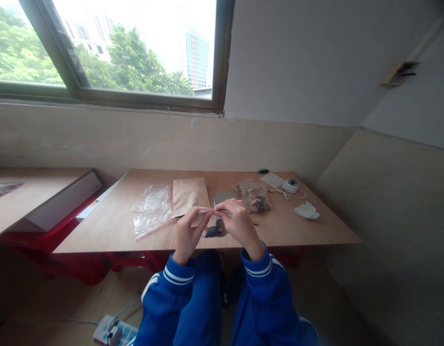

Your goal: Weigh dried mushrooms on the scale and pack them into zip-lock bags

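- My left hand (189,231) & right hand (238,222) pinch the top of a small bag (215,229), over the table (297,230) edge.
- Dark stuff is inside already.
- Top prob. not all shut yet; can't tell.
- Empty bags (152,211) wait nearby.

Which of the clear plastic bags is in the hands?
The small bag with dark contents, pinched at its top by both hands; the others lie on the table.
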`<state>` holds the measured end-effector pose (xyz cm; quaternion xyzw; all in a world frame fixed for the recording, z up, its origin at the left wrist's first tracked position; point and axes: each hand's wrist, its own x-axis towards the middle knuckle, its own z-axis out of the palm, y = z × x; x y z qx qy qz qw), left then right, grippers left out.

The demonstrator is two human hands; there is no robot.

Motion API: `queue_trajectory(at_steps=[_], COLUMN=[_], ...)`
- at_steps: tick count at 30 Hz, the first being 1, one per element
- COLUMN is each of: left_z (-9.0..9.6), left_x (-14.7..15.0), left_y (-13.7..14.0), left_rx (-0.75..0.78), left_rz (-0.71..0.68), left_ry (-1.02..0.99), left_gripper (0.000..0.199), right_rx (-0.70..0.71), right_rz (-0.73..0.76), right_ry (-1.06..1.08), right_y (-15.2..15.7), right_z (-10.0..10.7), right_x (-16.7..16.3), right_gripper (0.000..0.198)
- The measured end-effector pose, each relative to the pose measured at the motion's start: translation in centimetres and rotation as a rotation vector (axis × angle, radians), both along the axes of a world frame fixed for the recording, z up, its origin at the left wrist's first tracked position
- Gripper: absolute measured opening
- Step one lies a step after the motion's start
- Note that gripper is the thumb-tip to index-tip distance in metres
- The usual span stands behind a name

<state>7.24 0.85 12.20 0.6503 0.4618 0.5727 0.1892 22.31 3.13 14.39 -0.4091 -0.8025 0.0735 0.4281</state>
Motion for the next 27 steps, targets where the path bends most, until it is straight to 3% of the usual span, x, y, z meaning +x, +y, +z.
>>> queue_trajectory(at_steps=[8,17,23,27], left_z=[-0.6,-1.3,-1.5,-1.7], left_x=[0.9,0.0,-0.1,-0.3], left_y=[0.5,1.1,1.0,1.1], left_rx=[-0.005,-0.026,-0.101,-0.091], left_rz=[0.124,0.166,0.049,0.121], left_ry=[0.026,-0.025,-0.061,-0.108], left_gripper=[0.017,0.02,0.023,0.025], right_rx=[0.067,0.006,-0.011,-0.053], right_rz=[-0.126,-0.074,-0.091,-0.016], right_ry=[0.027,0.001,0.036,0.047], right_y=[0.9,2.0,2.6,2.5], right_z=[-2.2,-4.5,-5.3,-5.6], right_x=[-1.8,-1.4,-1.3,-1.2], right_gripper=[0.016,0.015,0.021,0.016])
